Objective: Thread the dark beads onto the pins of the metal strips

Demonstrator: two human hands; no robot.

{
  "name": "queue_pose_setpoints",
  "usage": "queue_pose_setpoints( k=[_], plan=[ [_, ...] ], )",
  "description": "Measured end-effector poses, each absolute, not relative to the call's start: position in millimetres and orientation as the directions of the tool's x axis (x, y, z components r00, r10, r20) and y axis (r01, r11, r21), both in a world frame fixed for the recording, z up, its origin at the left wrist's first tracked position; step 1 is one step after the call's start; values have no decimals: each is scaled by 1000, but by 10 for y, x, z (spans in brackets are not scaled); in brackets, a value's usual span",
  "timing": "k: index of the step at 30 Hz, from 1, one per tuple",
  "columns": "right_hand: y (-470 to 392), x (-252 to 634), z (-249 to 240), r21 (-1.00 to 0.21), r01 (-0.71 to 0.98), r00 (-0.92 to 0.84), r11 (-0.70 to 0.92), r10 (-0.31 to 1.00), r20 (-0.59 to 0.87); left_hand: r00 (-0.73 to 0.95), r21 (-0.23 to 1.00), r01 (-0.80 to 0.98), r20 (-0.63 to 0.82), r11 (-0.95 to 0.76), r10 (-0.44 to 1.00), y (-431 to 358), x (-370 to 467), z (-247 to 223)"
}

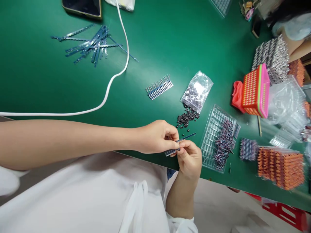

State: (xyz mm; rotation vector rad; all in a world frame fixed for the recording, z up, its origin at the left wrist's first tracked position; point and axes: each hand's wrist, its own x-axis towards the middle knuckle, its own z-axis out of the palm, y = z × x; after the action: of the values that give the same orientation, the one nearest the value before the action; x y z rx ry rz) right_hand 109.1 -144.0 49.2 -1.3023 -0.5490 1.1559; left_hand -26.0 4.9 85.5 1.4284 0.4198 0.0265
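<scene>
My left hand [159, 137] is closed on a narrow blue strip with a row of small metal pins [171, 152], held just above the table's near edge. The thumb and fingertips of my right hand [190, 158] are pinched at the same strip, close to my left fingertips. One end of the strip [190, 136] sticks out past the fingers. Whether a smaller piece sits in the right pinch is hidden. Just beyond the hands lie loose dark beads [186, 118], spilling from a clear plastic bag [197, 90]. A similar blue strip with pins [159, 87] lies farther off.
Several bare blue strips [94, 43] lie in a pile beside a white cable [109, 87] and a phone [84, 8]. To the right are a clear tray [206, 152] with many pinned pieces, orange stacks [280, 166], and a basket [252, 92]. Another person's arm [297, 48] shows top right.
</scene>
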Motion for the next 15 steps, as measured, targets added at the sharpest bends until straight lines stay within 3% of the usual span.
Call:
queue_pose_setpoints(
  k=[15],
  plan=[
    [-1424,1108,532,-907,-369,423,-202,833,-357,855,890,237,-382,390,352,31,-244,836]
  ],
)
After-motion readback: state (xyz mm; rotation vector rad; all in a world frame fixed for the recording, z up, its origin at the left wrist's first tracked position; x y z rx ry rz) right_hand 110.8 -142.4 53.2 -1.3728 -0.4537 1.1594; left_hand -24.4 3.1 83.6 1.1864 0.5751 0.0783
